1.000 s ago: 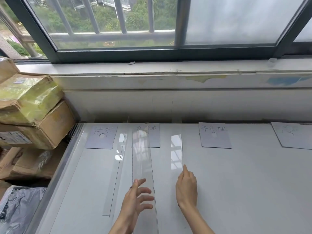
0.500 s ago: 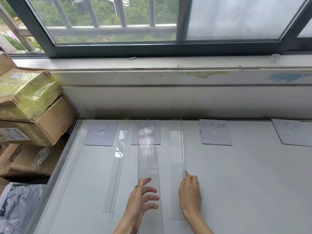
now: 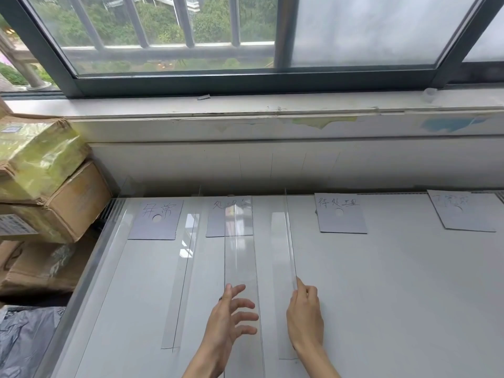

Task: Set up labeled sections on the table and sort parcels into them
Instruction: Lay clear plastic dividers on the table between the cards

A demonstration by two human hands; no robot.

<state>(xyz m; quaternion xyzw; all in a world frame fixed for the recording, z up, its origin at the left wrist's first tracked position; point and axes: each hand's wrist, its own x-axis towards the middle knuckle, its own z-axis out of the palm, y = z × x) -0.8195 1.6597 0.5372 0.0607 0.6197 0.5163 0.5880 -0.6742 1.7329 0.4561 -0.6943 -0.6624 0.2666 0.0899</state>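
A makeshift parcel-sorting room is showing here: taped cardboard boxes are piling up at the left, a grey mailer bag is lying below them, and handwritten label cards are sitting along the far tabletop under a barred window.

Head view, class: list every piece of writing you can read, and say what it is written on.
"异常": handwritten on the leftmost grey card on the table.
"处理中", partly veiled by a clear strip: on the second card.
"待处理": on the third card.
Fourth card, far right: too faint to read.
Shipping label on a cardboard box, left: print too small to read.
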